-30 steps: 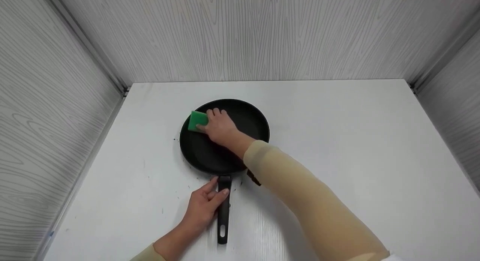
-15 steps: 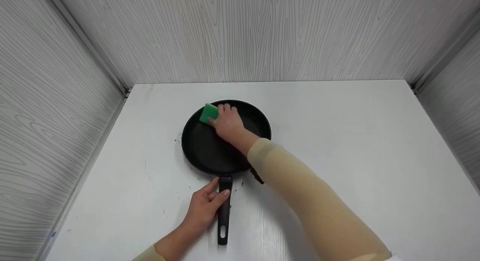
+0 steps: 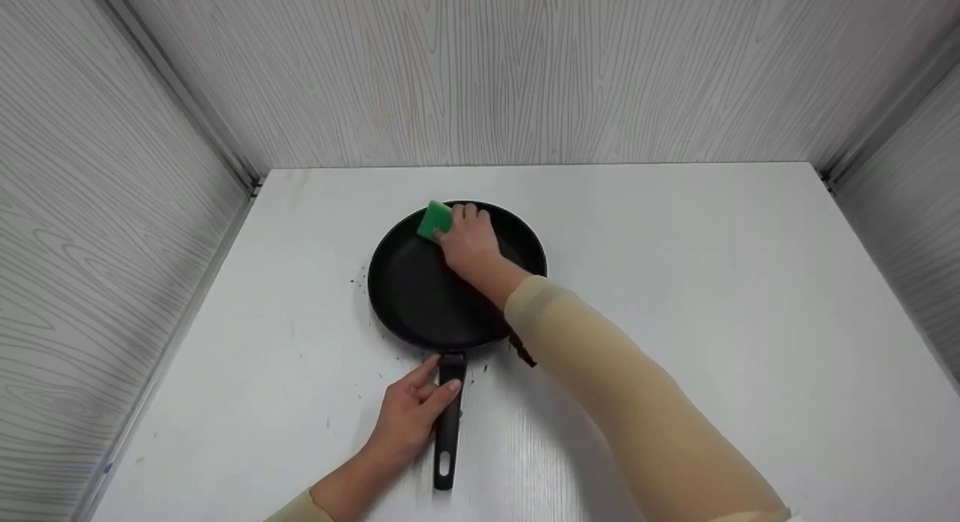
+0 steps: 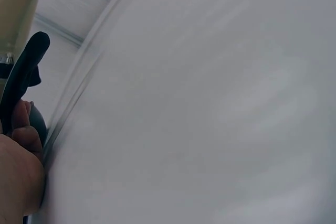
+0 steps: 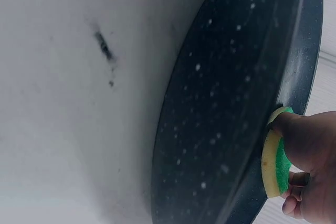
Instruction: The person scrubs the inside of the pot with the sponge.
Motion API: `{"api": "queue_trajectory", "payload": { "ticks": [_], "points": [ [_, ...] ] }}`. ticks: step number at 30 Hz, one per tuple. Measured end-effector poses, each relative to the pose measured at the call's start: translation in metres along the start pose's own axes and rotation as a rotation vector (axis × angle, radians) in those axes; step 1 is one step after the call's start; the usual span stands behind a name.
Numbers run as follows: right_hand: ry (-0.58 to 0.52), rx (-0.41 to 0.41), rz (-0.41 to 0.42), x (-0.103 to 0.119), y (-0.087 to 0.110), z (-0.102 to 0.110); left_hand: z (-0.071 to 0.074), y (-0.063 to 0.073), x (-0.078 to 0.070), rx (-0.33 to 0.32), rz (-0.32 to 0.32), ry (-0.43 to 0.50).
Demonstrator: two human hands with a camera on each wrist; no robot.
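A black frying pan (image 3: 427, 297) sits on the white table with its handle (image 3: 445, 454) pointing toward me. My left hand (image 3: 405, 413) grips that handle near the pan's body, thumb on top. In the left wrist view the handle (image 4: 23, 72) rises past the curled fingers. My right hand (image 3: 472, 241) holds a green and yellow sponge (image 3: 434, 220) against the far inner edge of the pan. The right wrist view shows the sponge (image 5: 273, 166) bent over the rim, its yellow side toward the pan, and the pan's speckled outer wall (image 5: 210, 108).
The white table (image 3: 697, 297) is bordered by grey wood-grain panels at the back (image 3: 510, 72) and on both sides. Small dark specks (image 3: 358, 282) lie around the pan. My right sleeve (image 3: 622, 372) crosses over the pan's near right edge.
My right hand has slid the sponge from the pan's left side along the edge to the far side. The left hand keeps its grip on the handle; the pan has shifted slightly right in view.
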State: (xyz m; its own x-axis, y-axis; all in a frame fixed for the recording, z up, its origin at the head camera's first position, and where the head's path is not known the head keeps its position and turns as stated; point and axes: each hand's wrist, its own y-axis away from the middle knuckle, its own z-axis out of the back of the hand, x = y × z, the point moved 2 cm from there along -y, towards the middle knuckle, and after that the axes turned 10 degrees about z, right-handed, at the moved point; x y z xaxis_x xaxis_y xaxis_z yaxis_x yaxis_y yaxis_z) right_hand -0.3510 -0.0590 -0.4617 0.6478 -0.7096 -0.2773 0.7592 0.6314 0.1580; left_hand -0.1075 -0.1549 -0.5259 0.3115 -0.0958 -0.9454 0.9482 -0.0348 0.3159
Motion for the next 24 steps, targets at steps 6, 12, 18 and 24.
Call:
{"api": "queue_trajectory", "payload": {
  "ticks": [6,12,18,24],
  "points": [
    [0.021,0.022,-0.021,-0.006,0.002,-0.002,-0.001,0.0,-0.002,0.002,0.021,0.013],
    [0.017,-0.002,-0.045,-0.013,0.007,-0.004,-0.001,0.001,-0.003,0.0,0.023,0.022],
    [0.003,-0.018,-0.049,-0.022,0.015,-0.007,-0.001,0.0,-0.003,-0.023,0.013,-0.003],
    [-0.02,-0.036,-0.052,-0.03,0.024,-0.008,-0.002,0.0,-0.004,-0.036,0.011,-0.008]
  ]
}}
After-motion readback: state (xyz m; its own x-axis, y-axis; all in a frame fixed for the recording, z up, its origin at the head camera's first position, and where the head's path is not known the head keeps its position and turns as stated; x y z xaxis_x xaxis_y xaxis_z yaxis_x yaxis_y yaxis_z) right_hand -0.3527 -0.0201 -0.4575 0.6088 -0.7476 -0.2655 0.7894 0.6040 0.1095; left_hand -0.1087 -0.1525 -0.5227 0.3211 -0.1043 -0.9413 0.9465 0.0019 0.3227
